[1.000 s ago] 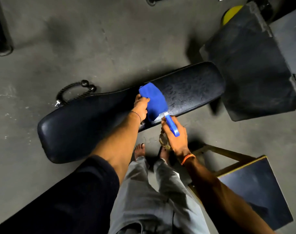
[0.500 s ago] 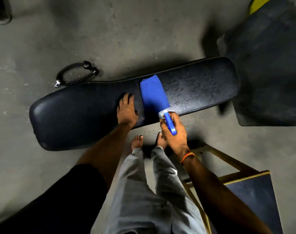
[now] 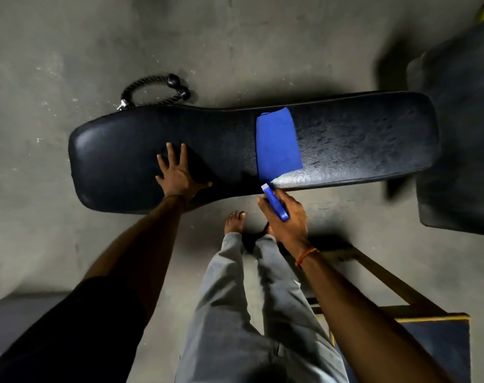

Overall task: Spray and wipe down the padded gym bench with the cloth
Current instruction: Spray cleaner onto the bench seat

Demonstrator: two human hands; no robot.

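A long black padded bench (image 3: pixel 359 142) lies across the middle of the view. A folded blue cloth (image 3: pixel 278 143) lies flat on its pad, right of centre. My left hand (image 3: pixel 177 172) rests on the pad left of the cloth, fingers spread and straight, well apart from it. My right hand (image 3: pixel 286 217) grips a spray bottle at the bench's near edge; only the bottle's blue and white trigger head (image 3: pixel 275 201) shows, with its nozzle toward the cloth. The pad right of the cloth looks speckled and shiny.
A black rope handle (image 3: pixel 152 91) lies on the concrete floor behind the bench. A dark padded block (image 3: pixel 462 150) stands at the right end. A wooden stool with a dark seat (image 3: pixel 434 346) is at lower right. My bare feet (image 3: pixel 235 221) stand against the bench.
My left hand let go of the cloth and slid left along the pad, fingers now spread flat. The cloth stays lying on the bench. My right hand keeps the sprayer by the near edge.
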